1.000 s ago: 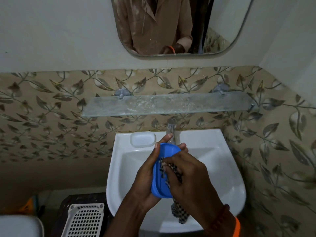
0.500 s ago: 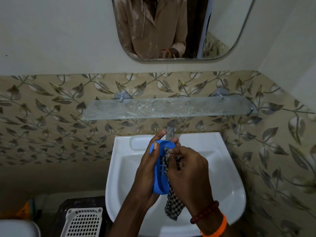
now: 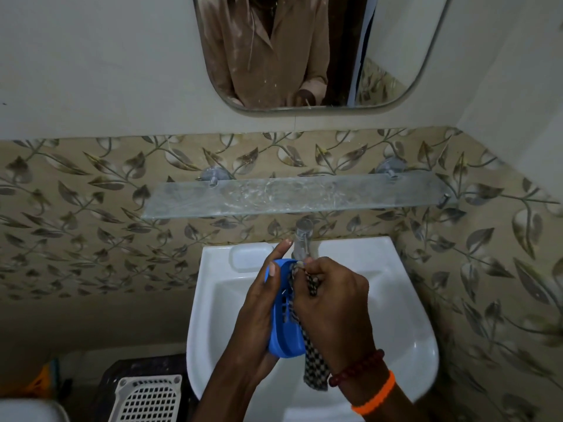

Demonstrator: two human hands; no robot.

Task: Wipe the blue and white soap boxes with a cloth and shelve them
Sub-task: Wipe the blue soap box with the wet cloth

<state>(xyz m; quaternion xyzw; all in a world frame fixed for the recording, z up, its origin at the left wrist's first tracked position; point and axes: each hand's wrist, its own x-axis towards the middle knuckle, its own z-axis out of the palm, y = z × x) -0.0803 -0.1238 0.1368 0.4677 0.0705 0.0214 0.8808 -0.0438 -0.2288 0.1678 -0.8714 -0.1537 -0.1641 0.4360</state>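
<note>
Over the white sink (image 3: 405,315) my left hand (image 3: 259,318) grips the blue soap box (image 3: 285,333), held on its edge with the slotted inside facing right. My right hand (image 3: 335,309) holds a black-and-white checked cloth (image 3: 315,373) bunched against the box's inside near its top; the cloth's loose end hangs below my wrist. The white soap box (image 3: 246,257) lies on the sink's back left ledge, partly hidden by my left fingers. The glass shelf (image 3: 292,197) on the wall above the sink has nothing on it.
A chrome tap (image 3: 303,236) stands at the back of the sink, just behind my fingers. A mirror (image 3: 310,50) hangs above the shelf. On the floor at the lower left stand a white lattice basket (image 3: 149,397) and a dark crate (image 3: 122,373).
My right hand with the cloth has slid from the middle of the blue box up to its top end. The box has turned more onto its edge. The view has tilted up slightly.
</note>
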